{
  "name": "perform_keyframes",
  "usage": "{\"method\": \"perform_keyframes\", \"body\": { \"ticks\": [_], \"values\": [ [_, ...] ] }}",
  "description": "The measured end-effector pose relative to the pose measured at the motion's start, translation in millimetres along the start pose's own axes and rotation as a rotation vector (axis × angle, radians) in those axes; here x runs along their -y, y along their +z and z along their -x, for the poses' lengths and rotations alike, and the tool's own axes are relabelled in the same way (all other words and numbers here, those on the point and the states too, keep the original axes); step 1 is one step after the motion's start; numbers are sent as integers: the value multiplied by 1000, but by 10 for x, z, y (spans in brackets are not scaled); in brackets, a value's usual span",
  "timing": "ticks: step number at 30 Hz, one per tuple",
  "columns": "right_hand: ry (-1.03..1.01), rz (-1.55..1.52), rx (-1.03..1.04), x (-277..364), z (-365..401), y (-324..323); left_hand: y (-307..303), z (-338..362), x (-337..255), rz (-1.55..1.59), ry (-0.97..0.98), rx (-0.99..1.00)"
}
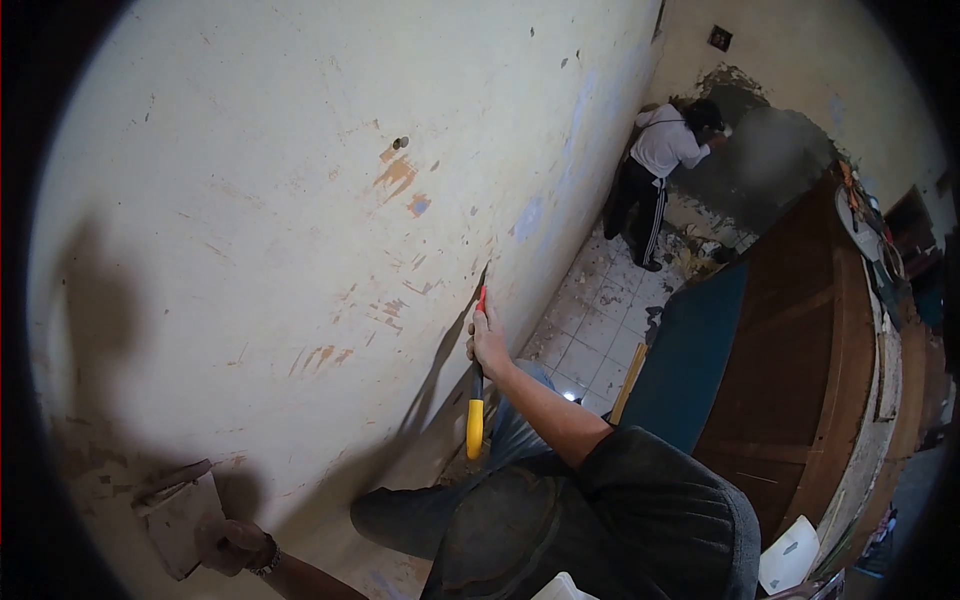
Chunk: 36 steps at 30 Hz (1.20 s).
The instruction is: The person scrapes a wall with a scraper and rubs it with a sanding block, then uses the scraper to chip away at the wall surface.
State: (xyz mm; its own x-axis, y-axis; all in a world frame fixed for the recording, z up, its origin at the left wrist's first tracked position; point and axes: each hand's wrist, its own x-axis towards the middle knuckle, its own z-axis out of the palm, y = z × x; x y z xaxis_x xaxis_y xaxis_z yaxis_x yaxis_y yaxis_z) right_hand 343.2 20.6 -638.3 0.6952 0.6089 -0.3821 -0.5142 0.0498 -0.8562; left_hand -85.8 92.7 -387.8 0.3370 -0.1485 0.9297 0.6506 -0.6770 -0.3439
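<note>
My right hand (486,340) is closed around a long scraper (476,415) with a black and yellow handle and a red collar. Its thin dark blade is edge-on to me and points up at the pale wall (300,230); whether the tip touches cannot be told. Low on the left, my left hand (233,546), with a bracelet at the wrist, is closed at the edge of a flat, pale rectangular plate (178,525) with a dark upper edge, close against the wall. Brown scratched patches (395,175) mark the paint between the hands.
At the far end a person (660,150) in a white top faces a dark grey plastered patch (770,150). Debris lies on the tiled floor (600,305). A large brown wooden panel (775,350) with a blue-green side stands on the right, tools along its edge.
</note>
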Motion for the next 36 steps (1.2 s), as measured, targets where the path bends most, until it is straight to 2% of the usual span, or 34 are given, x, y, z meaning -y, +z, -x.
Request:
{"method": "perform_keyframes", "body": {
  "ticks": [2, 4, 8, 10, 12, 13, 17, 20, 23, 26, 29, 33, 36],
  "values": [
    [-1, 17, 2, -28, -47, -12, 10, -15, 1, 99, 13, 2],
    [1, 36, 6, -2, -47, 3, 54, -144, -89, -92, 71, -70],
    [36, -49, -2, 17, -128, 43, 74, -159, -92, -8, 57, -49],
    [30, -65, -34, 20, -425, -56, 82, -175, -78, -5, 70, -56],
    [354, -398, 3, 229, -881, -260, 68, -144, -66, -20, 74, -53],
    [224, -380, -3, 263, -845, -290, 80, -131, -60, -31, 69, -56],
    [188, -260, -25, 95, -355, -216, 113, -145, -86, 43, 45, -12],
    [89, -71, 83, 5, 8, -133, 142, -193, -114, 17, 103, -60],
    [46, -74, 14, 61, -44, -20, 134, -240, -89, 47, 150, -50],
    [71, -76, 31, 53, -52, -24, 113, -239, -124, -18, 131, -48],
    [60, -68, 42, 19, 4, -45, 92, -195, -112, 105, 81, 26],
    [74, -55, 38, -40, -46, -66, 59, -58, -6, 130, 17, -6],
    [3, -15, 13, -153, -160, -108, 38, 0, 21, 162, -14, -11]
  ]
}}
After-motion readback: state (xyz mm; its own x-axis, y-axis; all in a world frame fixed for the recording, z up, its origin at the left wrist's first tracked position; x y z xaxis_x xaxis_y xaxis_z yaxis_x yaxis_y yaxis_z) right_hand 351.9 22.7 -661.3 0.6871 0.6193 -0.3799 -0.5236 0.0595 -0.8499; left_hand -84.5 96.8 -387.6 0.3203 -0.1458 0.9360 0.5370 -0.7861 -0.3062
